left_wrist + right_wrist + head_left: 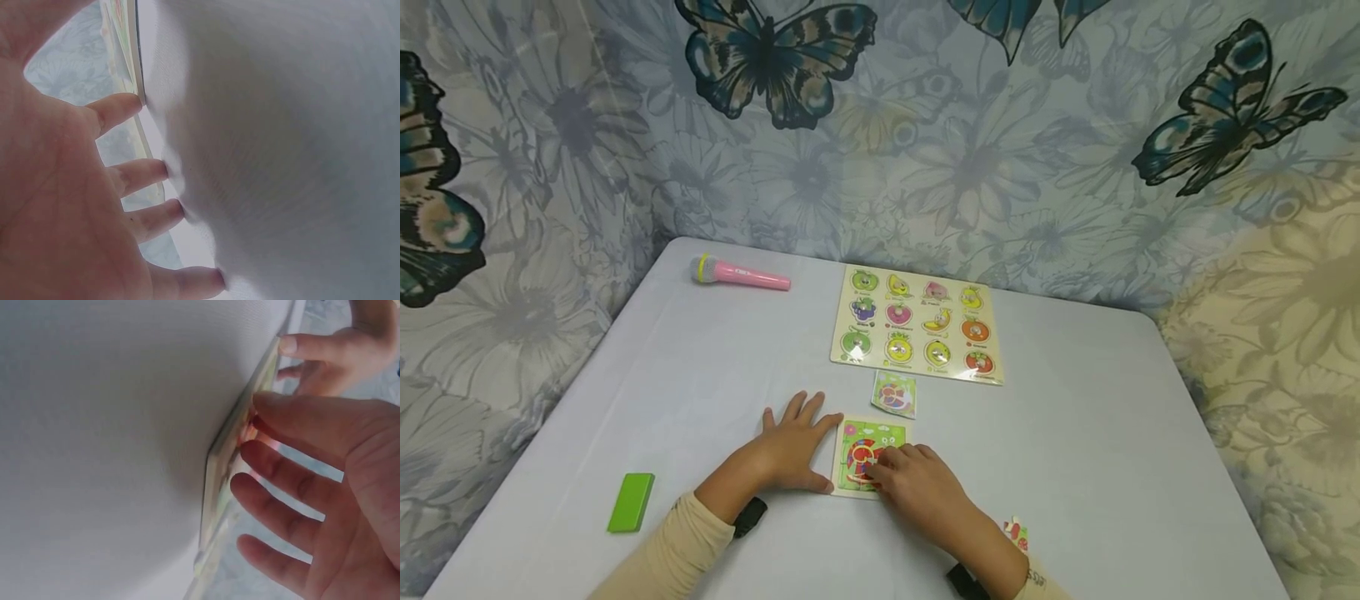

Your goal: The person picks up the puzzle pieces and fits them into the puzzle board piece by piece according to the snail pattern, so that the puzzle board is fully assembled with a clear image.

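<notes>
A small square jigsaw puzzle (pixel 852 482) with a red snail on a green ground lies on the white table in a pale frame. My left hand (pixel 792 450) is spread flat at its left side, with thumb and index fingertip at the frame's edge; the left wrist view shows the fingertips on the tablecloth. Over the puzzle's lower right bends my right hand (pixel 921 492), covering part of it. In the right wrist view the right thumb and index fingertip touch the snail picture, while the other fingers (pixel 281 512) stay loosely extended. No lifted piece shows between them.
A small snail picture card (pixel 894 394) lies just beyond the puzzle, and behind it a fruit board (pixel 917 325). A pink toy microphone (pixel 748 276) lies at the far left, a green block (pixel 631 502) nearer. Loose puzzle pieces (pixel 1017 533) sit beside my right forearm.
</notes>
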Available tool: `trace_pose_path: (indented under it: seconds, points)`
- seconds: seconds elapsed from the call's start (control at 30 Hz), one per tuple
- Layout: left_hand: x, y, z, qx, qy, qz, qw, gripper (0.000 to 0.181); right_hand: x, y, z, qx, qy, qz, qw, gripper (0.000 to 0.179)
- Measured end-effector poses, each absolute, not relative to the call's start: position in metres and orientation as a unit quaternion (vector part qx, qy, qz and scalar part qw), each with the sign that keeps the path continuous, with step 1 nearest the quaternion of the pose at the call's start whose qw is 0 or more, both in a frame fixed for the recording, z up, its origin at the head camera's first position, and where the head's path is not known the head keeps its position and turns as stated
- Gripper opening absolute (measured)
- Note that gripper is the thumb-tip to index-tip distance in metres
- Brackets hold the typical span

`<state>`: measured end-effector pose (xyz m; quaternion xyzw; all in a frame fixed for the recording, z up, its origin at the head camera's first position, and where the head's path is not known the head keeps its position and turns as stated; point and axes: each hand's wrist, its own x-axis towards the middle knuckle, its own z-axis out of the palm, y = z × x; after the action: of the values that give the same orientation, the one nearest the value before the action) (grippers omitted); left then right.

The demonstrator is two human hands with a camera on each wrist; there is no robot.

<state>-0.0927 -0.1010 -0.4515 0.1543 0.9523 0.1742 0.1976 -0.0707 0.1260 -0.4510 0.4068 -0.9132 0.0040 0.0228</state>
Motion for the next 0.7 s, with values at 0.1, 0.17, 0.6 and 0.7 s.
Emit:
trace_pose_path:
  seconds: [0.1, 0.17, 0.6, 0.7]
  points:
    - [-0.092, -0.101, -0.453, 0.152, 0.953, 0.176, 0.196, 0.092, -0.069, 0.133, -0.447, 0.399, -0.916, 0.015, 0.017, 0.03]
    - [-0.092, -0.101, -0.453, 0.152, 0.953, 0.178, 0.195, 0.093, -0.068, 0.141, -0.444, 0.384, -0.923, 0.017, 0.013, 0.033]
    - [-0.091, -0.101, -0.451, 0.154, 0.952, 0.184, 0.193, 0.092, -0.042, 0.223, -0.438, 0.211, -0.975, -0.023, -0.06, 0.044]
    - [-0.091, -0.101, -0.451, 0.154, 0.952, 0.183, 0.192, 0.092, -0.038, 0.237, -0.436, 0.189, -0.98, -0.038, -0.051, 0.038]
